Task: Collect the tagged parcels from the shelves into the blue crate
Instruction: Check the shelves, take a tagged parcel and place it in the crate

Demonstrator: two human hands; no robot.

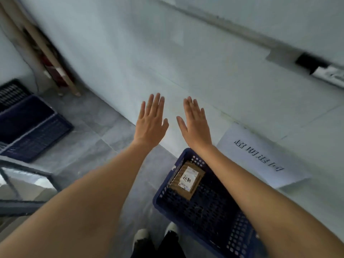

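Both bare forearms fill the lower part of the view, reaching forward from the bottom corners toward the middle. Starting at the far left, a grey metal frame (28, 170) crosses the lower left edge, and beyond it on the grey tiled floor (89, 138) sit stacked dark blue crates (31, 127), their perforated walls blurred. Behind them, in the upper left corner, long cardboard tubes (46, 53) lean against the pale wall (167, 53).

Moving toward the centre, the left hand (150, 121) is held out flat, back toward the camera, fingers straight and close together, thumb apart; it holds nothing. Just beside it, the right hand (195, 125) mirrors it, fingers straight, thumb spread toward the left hand, also holding nothing. A small gap separates the two thumbs.

Below the hands, at the bottom edge, two feet in white and dark footwear (141, 237) stand on the tiles. Right of them, under the right forearm, the blue crate (167, 194) rests on the floor close to the wall. Inside it, near its far end, lies one tagged parcel (188, 179), a brown cardboard box with a white label bearing handwritten characters.

Further right, a white paper sign (260, 157) with printed characters is stuck low on the wall. At the upper right a dark fitting (309, 62) sits on a rail along the wall, too blurred to identify.
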